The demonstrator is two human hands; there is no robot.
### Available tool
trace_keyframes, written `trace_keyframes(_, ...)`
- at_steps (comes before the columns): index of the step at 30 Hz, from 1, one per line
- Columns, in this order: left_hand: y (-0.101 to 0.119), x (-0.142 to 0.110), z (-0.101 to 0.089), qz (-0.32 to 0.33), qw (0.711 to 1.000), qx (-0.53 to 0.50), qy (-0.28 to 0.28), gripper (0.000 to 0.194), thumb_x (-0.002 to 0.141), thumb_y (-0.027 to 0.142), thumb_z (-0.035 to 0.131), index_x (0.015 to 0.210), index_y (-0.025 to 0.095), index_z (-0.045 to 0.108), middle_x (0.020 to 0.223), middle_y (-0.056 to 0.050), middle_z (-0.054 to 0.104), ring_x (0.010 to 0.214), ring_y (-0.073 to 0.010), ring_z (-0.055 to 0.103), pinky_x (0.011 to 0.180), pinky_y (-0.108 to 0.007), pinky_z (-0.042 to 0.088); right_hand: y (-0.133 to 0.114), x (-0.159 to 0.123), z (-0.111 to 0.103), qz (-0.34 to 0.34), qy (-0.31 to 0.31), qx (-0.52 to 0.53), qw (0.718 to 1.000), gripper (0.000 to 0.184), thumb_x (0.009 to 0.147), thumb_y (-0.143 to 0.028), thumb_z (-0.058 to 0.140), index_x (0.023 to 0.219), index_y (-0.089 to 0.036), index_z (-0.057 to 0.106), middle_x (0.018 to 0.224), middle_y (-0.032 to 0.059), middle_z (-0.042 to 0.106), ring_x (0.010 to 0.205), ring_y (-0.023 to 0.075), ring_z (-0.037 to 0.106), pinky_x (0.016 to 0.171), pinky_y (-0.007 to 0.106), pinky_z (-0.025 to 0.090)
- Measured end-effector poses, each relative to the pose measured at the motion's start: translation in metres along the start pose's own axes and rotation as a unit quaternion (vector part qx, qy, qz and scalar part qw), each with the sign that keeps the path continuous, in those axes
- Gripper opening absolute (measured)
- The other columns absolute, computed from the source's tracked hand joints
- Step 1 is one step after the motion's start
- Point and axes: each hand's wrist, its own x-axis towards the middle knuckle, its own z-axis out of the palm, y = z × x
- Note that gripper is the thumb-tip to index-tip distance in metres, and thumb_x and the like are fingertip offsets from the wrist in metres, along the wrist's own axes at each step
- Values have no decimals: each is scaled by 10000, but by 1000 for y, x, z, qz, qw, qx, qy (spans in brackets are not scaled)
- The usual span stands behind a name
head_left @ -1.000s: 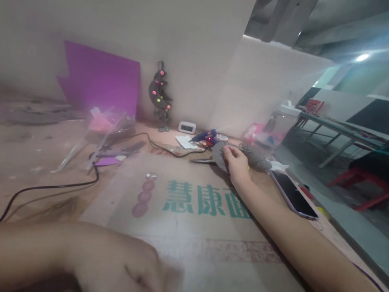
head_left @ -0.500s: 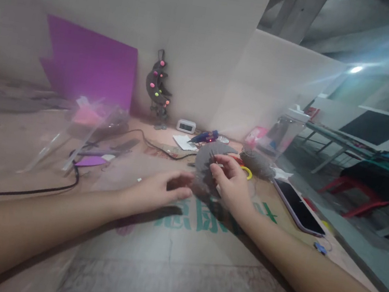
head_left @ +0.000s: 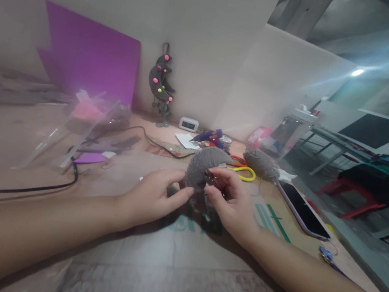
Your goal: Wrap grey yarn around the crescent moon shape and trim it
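A crescent wrapped in grey yarn (head_left: 197, 167) is held up in front of me above the printed sheet. My left hand (head_left: 158, 194) grips its lower left edge, with the thumb in front and the fingers partly hidden behind. On the other side, my right hand (head_left: 232, 198) is closed at the fingertips around a small dark piece (head_left: 209, 176) against the crescent's inner curve. I cannot make out exactly what that piece is. Behind the crescent lie yellow-handled scissors (head_left: 247, 174) and a grey yarn ball (head_left: 260, 163).
A blue glue gun (head_left: 212, 138) rests by a small white clock (head_left: 188, 124). A phone (head_left: 304, 209) lies at the right edge. A decorated dark crescent (head_left: 161, 77) and purple sheets (head_left: 95, 53) lean on the wall. Clear sticks (head_left: 80, 143) and a black cable (head_left: 76, 179) are left.
My left hand has closed onto the crescent, where before its fingers were apart beside it. The crescent now faces me more fully, and my right hand is slightly lower.
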Motion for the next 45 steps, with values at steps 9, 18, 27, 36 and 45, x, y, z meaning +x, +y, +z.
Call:
trace_keyframes(9,-3,2,-4,29,997,-18,74,291,949,329,494,1175,186,609,991,-34,695,899,-176,634,797,-289,505,-4,1,-6,-174,-76,-88,978,228,907,-290,608,1119,-209,583,933,54,694,742,143,637,662,254,524)
trace_keyframes(18,-12,3,-10,196,968,60,144,392,934,116,483,1285,271,561,961,-33,534,895,-151,535,788,-300,473,-42,20,-41,-202,-60,-215,954,244,930,-281,565,1157,-192,579,867,48,703,634,115,615,591,226,511)
trace_keyframes(27,-9,1,-11,183,971,79,130,354,946,86,433,1241,250,541,1104,-58,557,1080,-176,517,924,-345,446,-35,18,-49,-138,-71,-279,947,250,893,-306,612,1121,-205,627,783,38,713,574,127,615,576,250,515)
trace_keyframes(36,-5,-2,-10,153,976,89,127,224,950,129,407,1118,194,539,1020,-52,590,976,-187,547,878,-322,456,-29,21,-50,-219,-72,-315,921,235,923,-332,575,1089,-180,643,817,63,731,653,164,651,620,285,521)
trace_keyframes(45,2,-7,-9,119,986,66,96,200,967,198,389,1062,200,565,984,-50,616,912,-194,559,836,-332,467,-27,23,-51,-242,-89,-352,900,238,955,-340,523,1105,-189,631,860,64,742,699,176,664,624,297,507)
